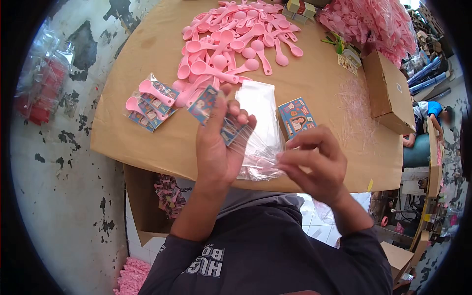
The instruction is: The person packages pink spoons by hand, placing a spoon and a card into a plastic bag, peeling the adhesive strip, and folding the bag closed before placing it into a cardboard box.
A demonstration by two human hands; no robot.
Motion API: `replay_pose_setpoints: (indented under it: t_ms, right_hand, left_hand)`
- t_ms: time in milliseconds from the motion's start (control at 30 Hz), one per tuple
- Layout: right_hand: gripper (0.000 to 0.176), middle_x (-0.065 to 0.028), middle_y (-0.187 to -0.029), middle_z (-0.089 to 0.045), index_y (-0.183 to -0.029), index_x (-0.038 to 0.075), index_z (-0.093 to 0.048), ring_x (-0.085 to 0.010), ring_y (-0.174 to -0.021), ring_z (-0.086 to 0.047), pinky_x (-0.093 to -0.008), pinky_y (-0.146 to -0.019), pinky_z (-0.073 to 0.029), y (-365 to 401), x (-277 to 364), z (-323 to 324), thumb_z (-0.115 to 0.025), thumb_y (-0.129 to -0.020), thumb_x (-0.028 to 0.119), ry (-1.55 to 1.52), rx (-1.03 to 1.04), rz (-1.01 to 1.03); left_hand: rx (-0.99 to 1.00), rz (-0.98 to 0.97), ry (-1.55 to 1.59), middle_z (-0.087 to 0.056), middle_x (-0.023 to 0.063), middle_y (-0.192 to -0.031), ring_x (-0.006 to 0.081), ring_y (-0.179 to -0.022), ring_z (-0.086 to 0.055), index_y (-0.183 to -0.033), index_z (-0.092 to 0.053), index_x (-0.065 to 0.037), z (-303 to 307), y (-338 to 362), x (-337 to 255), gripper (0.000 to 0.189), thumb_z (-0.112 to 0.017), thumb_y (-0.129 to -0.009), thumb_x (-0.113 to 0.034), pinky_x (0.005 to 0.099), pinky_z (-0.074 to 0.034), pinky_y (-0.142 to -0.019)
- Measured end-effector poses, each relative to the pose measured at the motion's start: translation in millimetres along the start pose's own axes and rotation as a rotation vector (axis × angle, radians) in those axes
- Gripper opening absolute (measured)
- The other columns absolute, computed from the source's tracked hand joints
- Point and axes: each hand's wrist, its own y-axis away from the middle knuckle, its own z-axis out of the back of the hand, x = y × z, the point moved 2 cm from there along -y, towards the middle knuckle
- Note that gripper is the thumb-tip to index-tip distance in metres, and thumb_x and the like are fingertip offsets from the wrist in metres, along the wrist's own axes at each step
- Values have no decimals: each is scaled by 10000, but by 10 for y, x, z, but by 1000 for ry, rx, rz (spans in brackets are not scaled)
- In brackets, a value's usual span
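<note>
My left hand (220,142) is wrapped round a clear bag holding a blue printed card (202,104); something pink shows faintly inside the plastic. The bag's clear end stretches towards my right hand (317,162), whose fingertips pinch it. Beneath my hands lies a stack of clear plastic bags (259,105). Right of that stack is a pile of blue printed cards (297,117). At the left, pink spoons (156,92) rest with blue cards in clear bags (147,120). A large heap of pink spoons (223,44) covers the table's far part.
The brown-covered table (118,142) has a cardboard box (388,93), clear plastic strips (355,118) and a big bag of pink spoons (371,24) on its right. An open box (140,206) stands below its left edge. Another person (427,110) is at far right.
</note>
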Motion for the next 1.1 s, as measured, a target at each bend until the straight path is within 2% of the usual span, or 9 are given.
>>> replay_pose_setpoints:
  t_ms: [67,300,367,400,600,733,900,933,1100]
  right_hand:
    - [188,-86,-930,-651,-974,61,-748,-192,-805,-637,-318,-634,-502,-111,-127,69,-820,-802,36,-59,59,-22]
    - [212,-103,-957,-663,-1087,47,-697,-241,-825,-650,-362,-733,-532,-806,-686,-224,-743,-883,78,-12,272,-209]
    - [270,-90,-1041,-678,-1169,78,-695,-241,-915,-661,-363,-787,-532,-921,-799,-538,-714,-900,69,21,252,4]
    - [377,-109,-1217,-649,-1265,127,-666,-281,-1121,-616,-425,-938,-504,-980,-759,-647,-716,-892,101,78,320,12]
    - [542,-107,-1477,-544,-1371,206,-610,-322,-1388,-476,-485,-1148,-375,-1302,-741,-1450,-730,-842,201,272,358,461]
    - [500,-94,-1456,-553,-1328,166,-616,-305,-1409,-465,-474,-1139,-379,-1461,-1064,-1775,-697,-837,217,331,394,514]
    - [402,-39,-1447,-580,-1248,155,-663,-248,-1409,-474,-443,-1138,-383,-1707,-1436,-1588,-680,-854,236,378,465,618]
    - [348,5,-1527,-529,-1259,173,-696,-242,-1445,-433,-477,-1198,-317,-1753,-1443,-1494,-686,-922,262,425,600,528]
    - [265,22,-1494,-564,-1171,149,-750,-213,-1444,-435,-455,-1214,-310,-1749,-1640,-1092,-681,-938,256,338,610,407]
  left_hand:
    - [-14,-48,32,-612,13,-892,118,-828,-632,-1327,-538,-67,62,-2,-80,325,-592,-1071,-259,357,-583,-863]
    - [-129,-196,-105,-594,15,-901,116,-819,-602,-1298,-537,-67,162,192,-281,307,-590,-1071,-267,358,-559,-855]
    - [-154,-219,-126,-588,16,-901,118,-818,-591,-1298,-535,-67,204,249,-283,308,-590,-1071,-268,362,-550,-862]
    - [-178,-228,-141,-581,17,-901,120,-818,-580,-1298,-534,-66,232,270,-282,309,-589,-1071,-269,367,-541,-869]
    - [-216,-272,-158,-579,24,-907,129,-822,-579,-1311,-519,-60,328,316,-311,329,-594,-1069,-270,367,-533,-869]
    - [-222,-271,-158,-584,27,-910,132,-821,-590,-1314,-517,-60,355,314,-334,338,-599,-1066,-275,370,-535,-868]
    - [-208,-248,-147,-595,32,-916,140,-824,-602,-1316,-515,-53,412,280,-327,340,-601,-1066,-268,373,-545,-854]
    - [-210,-242,-146,-595,32,-916,140,-824,-602,-1316,-515,-53,416,279,-321,340,-601,-1066,-268,373,-545,-854]
    - [-206,-207,-150,-600,34,-921,141,-835,-615,-1317,-515,-54,428,271,-310,337,-598,-1068,-265,364,-558,-851]
